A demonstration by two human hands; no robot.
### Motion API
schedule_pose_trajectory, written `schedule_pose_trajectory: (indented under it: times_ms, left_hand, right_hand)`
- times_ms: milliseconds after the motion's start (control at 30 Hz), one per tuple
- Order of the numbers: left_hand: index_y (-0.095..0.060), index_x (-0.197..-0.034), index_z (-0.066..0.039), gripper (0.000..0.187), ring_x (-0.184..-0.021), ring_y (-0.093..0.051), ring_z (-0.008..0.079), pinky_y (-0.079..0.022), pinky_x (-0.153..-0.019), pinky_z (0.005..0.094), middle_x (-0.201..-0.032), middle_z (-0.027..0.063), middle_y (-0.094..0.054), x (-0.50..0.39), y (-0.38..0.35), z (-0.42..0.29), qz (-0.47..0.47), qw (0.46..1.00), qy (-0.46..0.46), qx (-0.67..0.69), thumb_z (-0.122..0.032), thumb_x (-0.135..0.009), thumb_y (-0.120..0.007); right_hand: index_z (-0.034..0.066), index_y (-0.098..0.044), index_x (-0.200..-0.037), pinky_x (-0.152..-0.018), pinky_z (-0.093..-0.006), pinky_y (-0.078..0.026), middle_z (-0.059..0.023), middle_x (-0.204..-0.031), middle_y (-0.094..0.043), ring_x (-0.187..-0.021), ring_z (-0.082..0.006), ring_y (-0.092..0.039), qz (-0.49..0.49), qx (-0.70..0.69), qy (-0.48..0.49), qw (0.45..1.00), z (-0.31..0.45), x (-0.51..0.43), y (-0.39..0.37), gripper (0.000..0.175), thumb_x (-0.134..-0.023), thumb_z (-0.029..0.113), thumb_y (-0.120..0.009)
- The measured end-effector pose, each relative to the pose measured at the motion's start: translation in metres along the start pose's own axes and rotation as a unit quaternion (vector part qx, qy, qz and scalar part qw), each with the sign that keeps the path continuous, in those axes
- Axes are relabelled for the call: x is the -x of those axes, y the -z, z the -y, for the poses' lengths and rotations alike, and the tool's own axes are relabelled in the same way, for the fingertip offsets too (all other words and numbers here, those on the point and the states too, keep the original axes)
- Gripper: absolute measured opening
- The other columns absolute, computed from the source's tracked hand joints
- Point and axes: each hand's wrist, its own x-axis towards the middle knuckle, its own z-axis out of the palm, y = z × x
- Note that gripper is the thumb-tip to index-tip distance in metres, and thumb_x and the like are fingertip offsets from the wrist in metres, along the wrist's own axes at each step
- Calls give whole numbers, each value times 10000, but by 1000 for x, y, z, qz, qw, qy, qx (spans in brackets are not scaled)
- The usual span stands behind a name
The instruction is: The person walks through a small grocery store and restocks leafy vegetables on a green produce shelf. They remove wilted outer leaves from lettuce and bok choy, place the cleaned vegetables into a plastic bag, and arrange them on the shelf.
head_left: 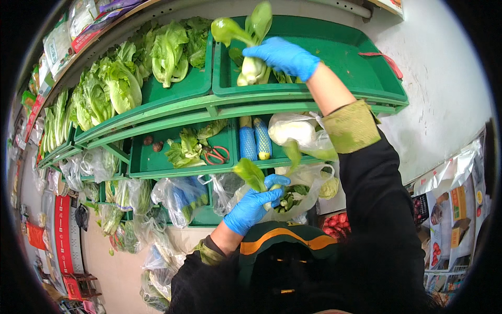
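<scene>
My right hand point(280, 57), in a blue glove, is closed around a head of bok choy point(251, 71) over the left end of a green plastic tray point(345, 78). Some leafy greens lie in that tray under the hand. Lower down, my left hand point(255, 202), gloved too, grips another bok choy point(251, 174) whose leaves point up and left. It is just left of an open white plastic bag point(313, 196) that holds more leafy greens. Part of what the left hand holds is hidden by its fingers.
Lettuces point(168, 55) fill trays at the upper left. On the shelf below lie red-handled scissors point(216, 155), loose leaves and vegetables in blue netting point(248, 141). Bagged vegetables point(180, 200) hang or lie beneath. A white wall point(443, 78) stands at the right, red produce point(337, 225) below it.
</scene>
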Motion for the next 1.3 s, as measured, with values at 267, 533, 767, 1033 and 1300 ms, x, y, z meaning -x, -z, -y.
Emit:
schedule_pose_trajectory:
  times_ms: [267,533,767,1033,1300]
  left_hand:
    - [-313,-1428,3,637,-756,-527,133,-442,-691,231,-890,45,-544,-4,1,-5,29,996,22,79,-164,-891,-613]
    - [-521,-1058,-64,166,-674,-469,116,-395,-585,226,-839,26,-505,-14,8,4,-22,990,49,127,-175,-942,-562]
    - [-451,-775,-103,358,-575,-393,136,-329,-541,244,-654,17,-394,-19,0,6,38,993,8,108,-381,-998,-421]
    - [-419,-1345,-26,521,-1153,-546,229,-501,-900,367,-1276,116,-530,-20,-16,-8,-23,1000,6,20,-372,-964,-498]
    - [-463,-1283,-51,370,-1070,-580,230,-503,-924,425,-1193,115,-562,-33,-18,13,-100,993,-35,47,-255,-978,-509]
  right_hand:
    - [29,-699,-1009,-757,-388,-531,-227,-947,-676,-810,-327,-683,60,141,0,988,-12,-23,-24,763,-829,709,-403]
    - [-18,-694,-955,-570,-376,-557,-211,-840,-672,-637,-306,-675,11,191,44,981,0,-14,-21,677,-827,623,-519]
    - [-11,-694,-926,-758,-403,-521,-226,-809,-670,-791,-347,-659,15,205,53,977,-4,-19,-28,749,-831,694,-458]
    - [11,-440,-1358,-835,-304,-474,-123,-1104,-565,-988,-200,-568,-137,70,229,961,-61,159,-38,569,-940,389,-518]
    - [111,-562,-1295,-788,-319,-450,-107,-982,-521,-880,-237,-547,-212,143,162,953,-123,232,-126,443,-853,81,-569]
